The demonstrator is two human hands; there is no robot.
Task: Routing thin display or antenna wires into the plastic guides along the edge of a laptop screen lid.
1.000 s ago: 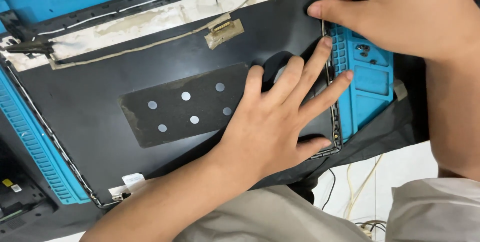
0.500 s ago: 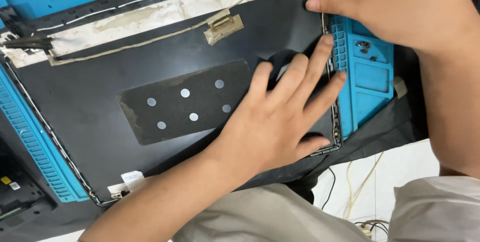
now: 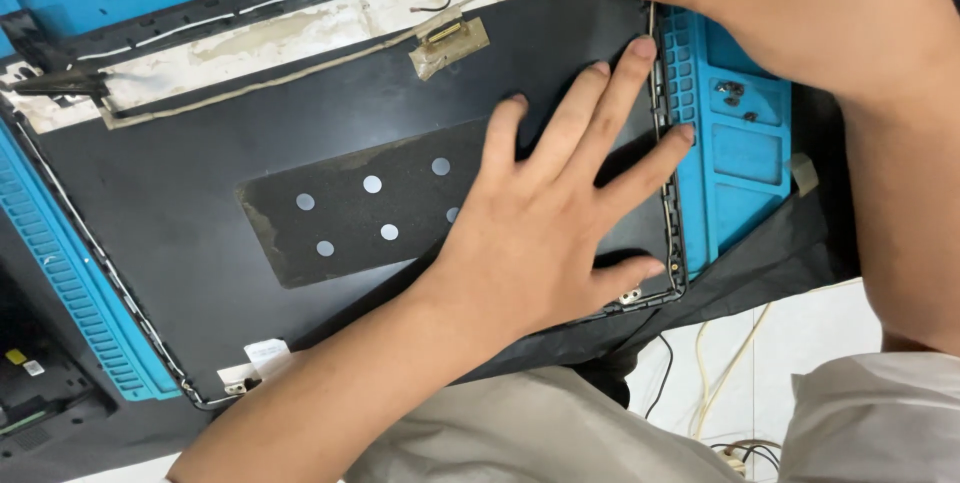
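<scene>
Head view: a person is working over a dark laptop lid panel [image 3: 330, 213] lying across a blue work mat [image 3: 735, 133] on the desk. The left hand [image 3: 550, 213] is spreading open, palm down and fingers fanned, pressing flat on the panel near its right edge, apparently to keep it from shifting. The right hand [image 3: 790, 13] is closing thumb and fingers at the panel's top right corner, pinching what looks like the thin cable [image 3: 655, 53] running down that edge; the exact grip is hidden. A rough black pad [image 3: 350, 208] with silver dots is sitting mid-panel, and a taped connector [image 3: 447, 43] is lying near the top edge, below a pale adhesive strip [image 3: 300, 33].
</scene>
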